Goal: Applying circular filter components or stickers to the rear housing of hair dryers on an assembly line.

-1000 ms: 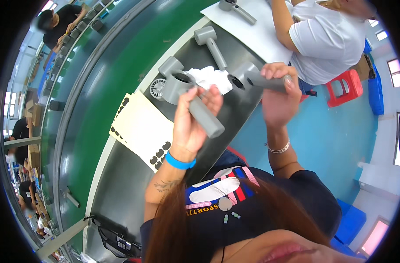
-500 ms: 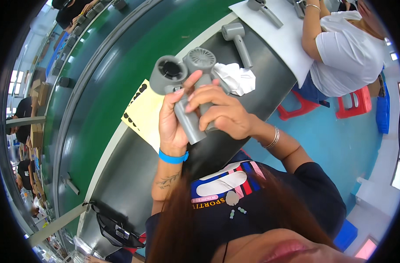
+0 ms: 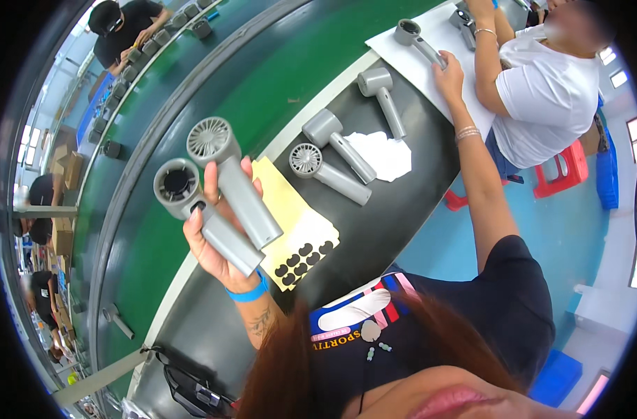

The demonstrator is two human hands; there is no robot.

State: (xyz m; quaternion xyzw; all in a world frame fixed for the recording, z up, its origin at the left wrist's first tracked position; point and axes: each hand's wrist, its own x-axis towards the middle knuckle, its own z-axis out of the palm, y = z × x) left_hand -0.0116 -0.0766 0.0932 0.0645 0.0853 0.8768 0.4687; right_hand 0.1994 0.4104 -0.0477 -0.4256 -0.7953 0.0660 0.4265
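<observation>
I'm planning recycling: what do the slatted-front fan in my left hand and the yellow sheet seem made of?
The slatted-front fan looks like satin grey plastic, given soft highlights; painted metal is possible. The yellow sheet is probably coated paper: thin, slightly shiny.

Blue floor [image 3: 542,237] spreads at right beneath a red stool [image 3: 576,166], meeting a pale wall [image 3: 601,325]; bright windows [image 3: 636,131] line the far right edge; a dark table [image 3: 430,136] crosses the centre, a green surface [image 3: 301,63] curving through the upper left

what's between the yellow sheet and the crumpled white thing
A grille-faced gray fan and another gray fan lie there, in the head view.
</observation>
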